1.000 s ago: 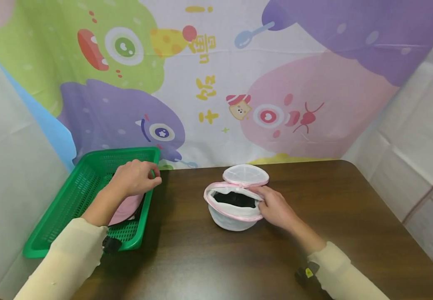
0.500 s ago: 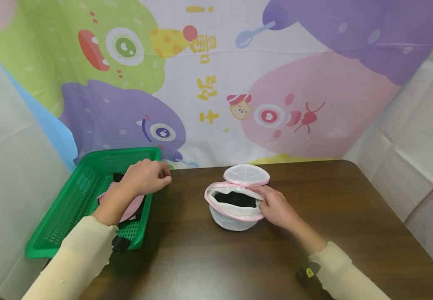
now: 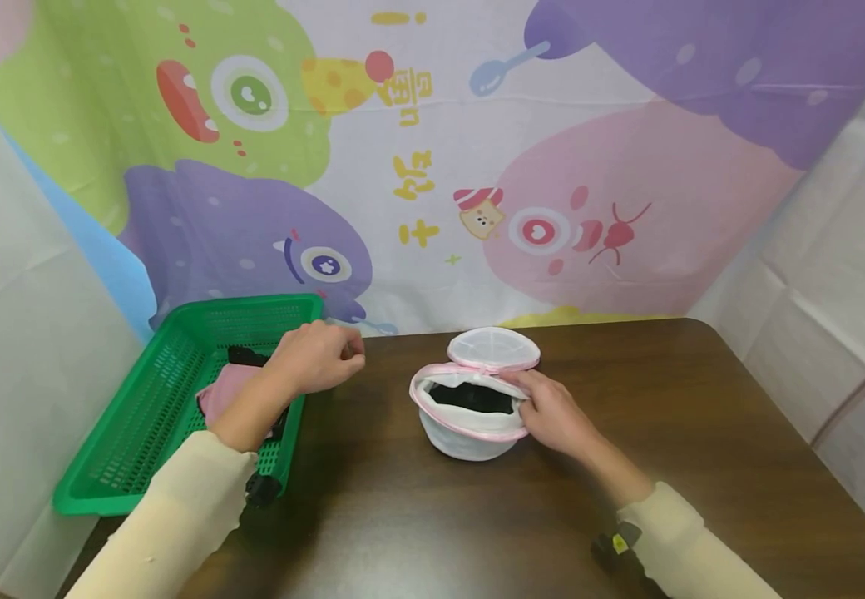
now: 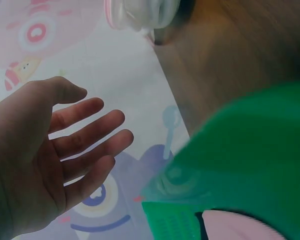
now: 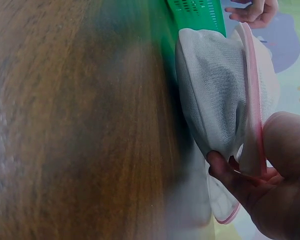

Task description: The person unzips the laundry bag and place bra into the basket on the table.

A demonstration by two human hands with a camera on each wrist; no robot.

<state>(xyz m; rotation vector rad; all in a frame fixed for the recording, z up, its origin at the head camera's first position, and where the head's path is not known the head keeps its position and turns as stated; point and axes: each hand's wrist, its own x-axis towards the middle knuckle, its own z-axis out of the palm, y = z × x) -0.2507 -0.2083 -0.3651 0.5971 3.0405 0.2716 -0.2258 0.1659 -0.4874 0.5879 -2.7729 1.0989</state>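
Observation:
A white mesh laundry bag (image 3: 466, 441) with pink trim stands on the table, its round lid (image 3: 494, 348) folded back and black cloth (image 3: 472, 398) showing inside. My right hand (image 3: 558, 414) grips the bag's right rim; in the right wrist view the thumb lies outside the mesh (image 5: 215, 85). My left hand (image 3: 314, 356) hovers over the right edge of the green basket (image 3: 114, 466), holding nothing. The left wrist view has its fingers (image 4: 92, 135) spread and loosely bent. Pink cloth (image 3: 226, 389) and a black piece (image 3: 247, 356) lie in the basket, partly hidden by the left forearm.
The brown wooden table (image 3: 417, 524) meets a cartoon-printed curtain (image 3: 432, 274) at the back. White sheeting (image 3: 837, 274) hangs at the right side, and more white sheeting (image 3: 21, 291) stands close behind the basket on the left.
My left hand has moved right, from above the basket toward the bag, uncovering more of the pink and black cloth. The right hand and the bag stay in place.

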